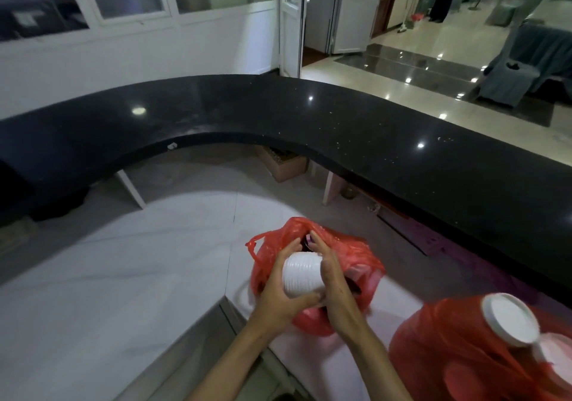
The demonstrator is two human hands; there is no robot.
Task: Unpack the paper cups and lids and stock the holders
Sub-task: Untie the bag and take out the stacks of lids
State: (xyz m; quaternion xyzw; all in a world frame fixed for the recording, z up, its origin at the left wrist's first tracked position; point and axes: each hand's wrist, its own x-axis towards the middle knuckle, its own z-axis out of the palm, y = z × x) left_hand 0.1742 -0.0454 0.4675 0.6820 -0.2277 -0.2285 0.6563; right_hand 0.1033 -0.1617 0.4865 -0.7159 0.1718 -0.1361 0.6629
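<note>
A white stack of ribbed lids (301,273) lies on its side between both my hands, just above the mouth of a red plastic bag (362,258) on the white lower counter. My left hand (280,289) grips the stack from the left with fingers curled round it. My right hand (331,272) holds its right side, fingertips reaching into the bag's opening. A second red bag (464,354) at the lower right holds a stack of white cups or lids (510,320) poking out of its top. No holders are in view.
A curved black raised counter (340,115) arcs across the middle, above the white work surface (123,261). A cardboard box (288,165) sits under the counter. Beyond it lie a shiny tiled floor, a doorway and covered chairs with people far off.
</note>
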